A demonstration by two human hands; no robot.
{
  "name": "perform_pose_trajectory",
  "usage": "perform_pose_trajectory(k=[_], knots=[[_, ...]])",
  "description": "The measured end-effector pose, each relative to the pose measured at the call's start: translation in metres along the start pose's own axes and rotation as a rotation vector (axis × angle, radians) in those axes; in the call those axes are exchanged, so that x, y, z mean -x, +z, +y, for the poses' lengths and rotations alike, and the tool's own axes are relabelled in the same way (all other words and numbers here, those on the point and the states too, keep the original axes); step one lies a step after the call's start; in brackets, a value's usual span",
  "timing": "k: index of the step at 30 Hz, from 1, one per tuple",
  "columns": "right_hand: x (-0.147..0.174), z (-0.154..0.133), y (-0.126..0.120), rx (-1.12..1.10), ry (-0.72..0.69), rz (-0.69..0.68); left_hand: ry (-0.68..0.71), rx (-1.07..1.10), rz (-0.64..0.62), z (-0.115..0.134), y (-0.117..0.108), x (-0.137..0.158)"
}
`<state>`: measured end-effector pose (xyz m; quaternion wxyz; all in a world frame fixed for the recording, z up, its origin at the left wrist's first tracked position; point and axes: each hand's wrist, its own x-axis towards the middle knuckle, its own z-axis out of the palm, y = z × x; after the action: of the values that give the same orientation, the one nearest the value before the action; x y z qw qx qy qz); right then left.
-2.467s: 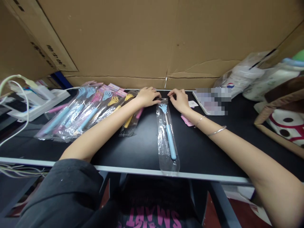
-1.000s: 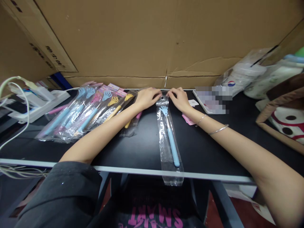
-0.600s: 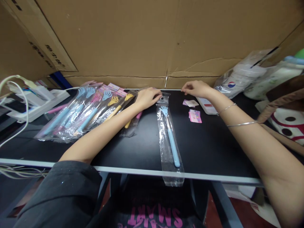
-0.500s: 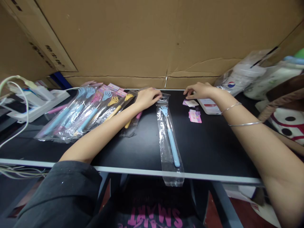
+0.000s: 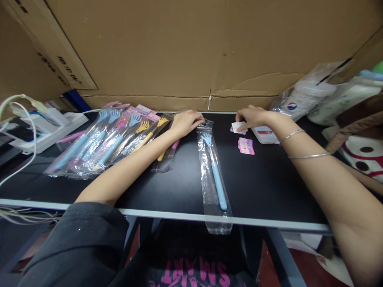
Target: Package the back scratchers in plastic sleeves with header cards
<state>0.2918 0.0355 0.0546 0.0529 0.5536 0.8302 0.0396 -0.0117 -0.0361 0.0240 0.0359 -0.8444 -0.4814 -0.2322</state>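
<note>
Right hand (image 5: 251, 117) is touching the white card (image 5: 237, 127) under its fingertips; left hand (image 5: 188, 122) is resting at the top of the clear bag (image 5: 214, 175).
The bag is lying left of the right grip, running bodyward from the nearer left hand; both grips (pinching or just touching, I cannot tell) are being partly hidden by knuckles.

Here's the left hand (image 5: 188, 121) at the far end of a clear bag (image 5: 208, 207), blue scratcher (image 5: 218, 183) lying inside, near end overhanging the black table (image 5: 179, 179)! Across, the right hand (image 5: 254, 116) has fingertips on a white card (image 5: 238, 126), pink cards (image 5: 246, 146) just nearer the person; whether either hand truly grips is hard to make out. Leftward, more bagged scratchers (image 5: 111, 152) overlap near a white power strip (image 5: 75, 119).
</note>
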Motion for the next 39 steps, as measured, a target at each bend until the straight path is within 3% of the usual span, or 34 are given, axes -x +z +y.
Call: perform_pose_trajectory(k=[3,8,12,18,24,28,39], knots=[[0.001,-0.014,-0.004,-0.168,-0.026,0.032,-0.015,0.002,-0.003,0.002,-0.001,0.001],[0.011,-0.052,-0.02,-0.329,-0.233,0.212,-0.043,0.015,-0.002,0.004,-0.002,0.002],[0.015,-0.071,-0.016,-0.348,-0.235,0.346,-0.057,0.022,0.002,0.004,-0.002,0.001],[0.009,-0.076,0.003,-0.386,-0.27,0.167,-0.074,0.002,-0.002,0.003,-0.002,0.001],[0.008,-0.069,0.0,-0.503,-0.293,0.037,-0.073,-0.001,-0.005,0.004,-0.003,0.002],[0.009,-0.068,-0.002,-0.513,-0.333,0.009,-0.069,0.001,-0.009,0.004,-0.002,0.001],[0.005,-0.07,0.003,-0.411,-0.277,0.012,-0.098,0.022,-0.016,0.002,-0.001,0.0]])
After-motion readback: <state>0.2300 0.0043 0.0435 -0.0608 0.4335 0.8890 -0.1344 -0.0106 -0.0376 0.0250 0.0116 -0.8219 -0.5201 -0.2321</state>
